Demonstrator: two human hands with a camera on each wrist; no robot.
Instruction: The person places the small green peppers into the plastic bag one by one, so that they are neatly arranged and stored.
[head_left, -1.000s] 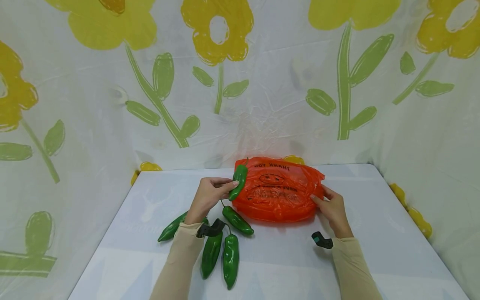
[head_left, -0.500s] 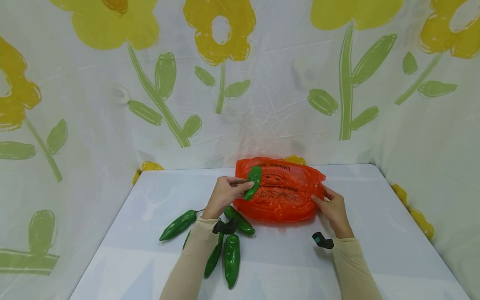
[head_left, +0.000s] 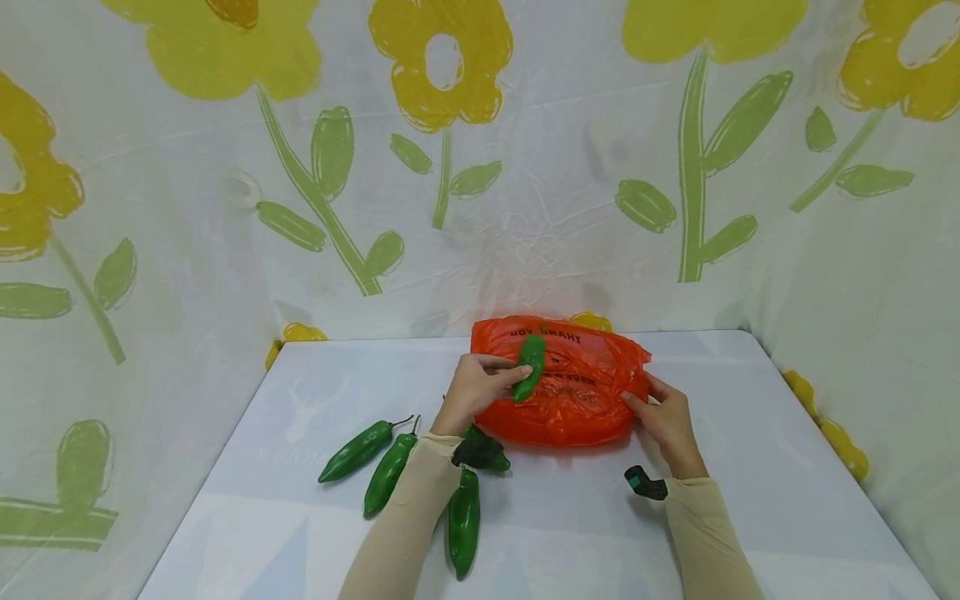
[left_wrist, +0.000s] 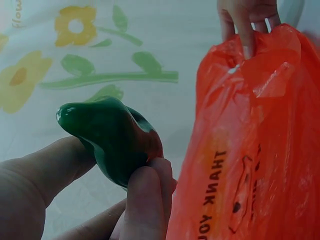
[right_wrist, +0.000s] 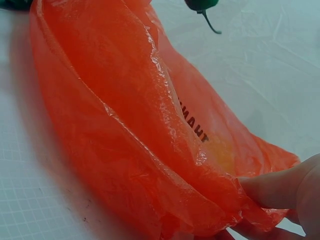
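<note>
Between thumb and fingers, the left hand (head_left: 477, 392) pinches a green pepper (head_left: 529, 367) upright, in front of the red plastic bag (head_left: 562, 417). The left wrist view shows this pepper (left_wrist: 110, 135) close up, beside the bag (left_wrist: 225, 150). At the bag's right end, the right hand (head_left: 670, 418) grips its edge with thumb and fingers. In the right wrist view, the bag (right_wrist: 115, 125) has folds standing apart near the hand (right_wrist: 285, 195), and a pepper's stem end (right_wrist: 202, 4) shows above it. Whether anything lies inside the bag cannot be told.
Several green peppers lie on the white table (head_left: 570, 517): one far left (head_left: 356, 451), one beside it (head_left: 391, 475), one in front (head_left: 463, 523), and others partly hidden by the left arm. A flowered sheet (head_left: 525, 167) hangs behind.
The left hand has moved right with its pepper, from the bag's left edge to in front of its printed side. The right hand and the bag have stayed nearly still.
</note>
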